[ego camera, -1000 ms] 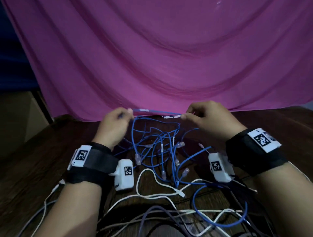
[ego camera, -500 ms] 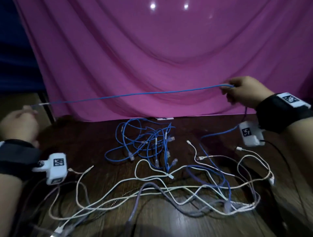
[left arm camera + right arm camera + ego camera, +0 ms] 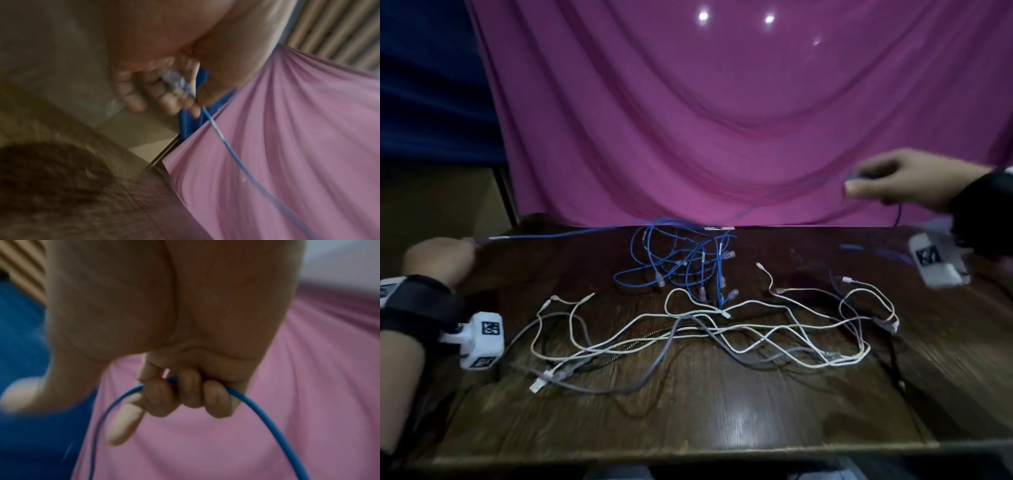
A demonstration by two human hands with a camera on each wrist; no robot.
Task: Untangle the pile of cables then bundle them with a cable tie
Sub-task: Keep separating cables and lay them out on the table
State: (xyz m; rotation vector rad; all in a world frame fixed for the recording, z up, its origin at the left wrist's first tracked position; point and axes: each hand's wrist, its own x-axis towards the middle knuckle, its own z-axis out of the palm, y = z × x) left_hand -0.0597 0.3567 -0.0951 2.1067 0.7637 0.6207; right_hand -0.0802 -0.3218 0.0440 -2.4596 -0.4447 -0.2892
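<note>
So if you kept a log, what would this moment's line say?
step: untangling | left hand: grips blue cable end | right hand: grips same cable | white cables: tangled on table

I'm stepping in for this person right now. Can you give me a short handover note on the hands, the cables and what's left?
Left hand: grips the plug end of a blue cable.
Right hand: fingers curled round the same cable further along.
Blue cable tangle and white cables lie on the wooden table.
Done: one blue cable nearly pulled out.
Left: untangle the rest, bundle, tie.

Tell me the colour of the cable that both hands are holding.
Blue. The cable shows best in the right wrist view, running through the curled fingers.
</note>
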